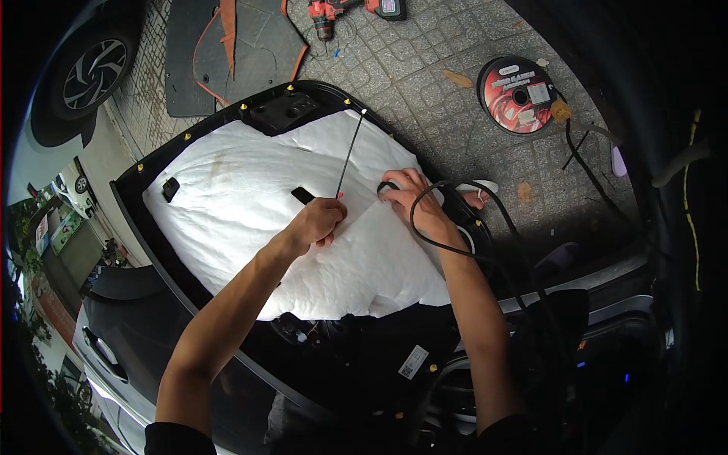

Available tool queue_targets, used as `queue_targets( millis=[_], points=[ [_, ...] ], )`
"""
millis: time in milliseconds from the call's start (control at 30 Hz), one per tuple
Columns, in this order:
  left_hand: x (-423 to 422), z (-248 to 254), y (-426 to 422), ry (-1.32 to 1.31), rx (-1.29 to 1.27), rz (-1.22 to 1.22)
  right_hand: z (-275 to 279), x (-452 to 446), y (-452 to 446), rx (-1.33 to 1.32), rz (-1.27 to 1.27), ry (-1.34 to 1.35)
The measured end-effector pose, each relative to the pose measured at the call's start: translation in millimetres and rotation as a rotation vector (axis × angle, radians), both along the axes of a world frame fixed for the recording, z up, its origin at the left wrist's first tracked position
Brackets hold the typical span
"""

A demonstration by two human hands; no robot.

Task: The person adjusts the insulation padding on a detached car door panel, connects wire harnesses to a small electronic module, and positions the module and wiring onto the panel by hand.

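A car door trim panel, dark with yellow clips along its edge, lies under both hands. White fluffy padding covers much of its back. My left hand is closed round a thin dark rod that rises from the fist to a white tip, with a small red spot near the fingers. Beside that fist shows a black rectangular patch. My right hand rests at the padding's right edge, its fingers curled on a black cable. More of this cable loops over the right forearm.
A red cordless drill and dark mats lie on the paving at the top. A black and red spool sits at the upper right. Someone's sandalled foot is near the panel's right edge. Parked cars stand at the left.
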State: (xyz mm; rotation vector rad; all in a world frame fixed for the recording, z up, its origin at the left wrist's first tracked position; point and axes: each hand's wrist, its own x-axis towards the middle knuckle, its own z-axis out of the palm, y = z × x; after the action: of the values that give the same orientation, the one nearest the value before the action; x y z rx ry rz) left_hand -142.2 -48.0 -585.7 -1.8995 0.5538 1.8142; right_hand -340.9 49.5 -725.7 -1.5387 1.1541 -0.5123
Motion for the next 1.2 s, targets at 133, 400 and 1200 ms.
queue_targets(
  millis=[133,400,1200],
  points=[
    [10.0,-10.0,3.7,0.003,0.165,-0.047,1.5,-1.7,2.9,0.184,0.073,-0.040],
    [-3.0,-4.3,14.6,-0.072,-0.084,-0.044,-6.8,28.1,19.9,0.518,-0.303,-0.289],
    [-8.6,4.7,25.4,-0.062,-0.360,-0.331,-15.7,6.6,5.2,1.064,-0.262,-0.738]
  ],
)
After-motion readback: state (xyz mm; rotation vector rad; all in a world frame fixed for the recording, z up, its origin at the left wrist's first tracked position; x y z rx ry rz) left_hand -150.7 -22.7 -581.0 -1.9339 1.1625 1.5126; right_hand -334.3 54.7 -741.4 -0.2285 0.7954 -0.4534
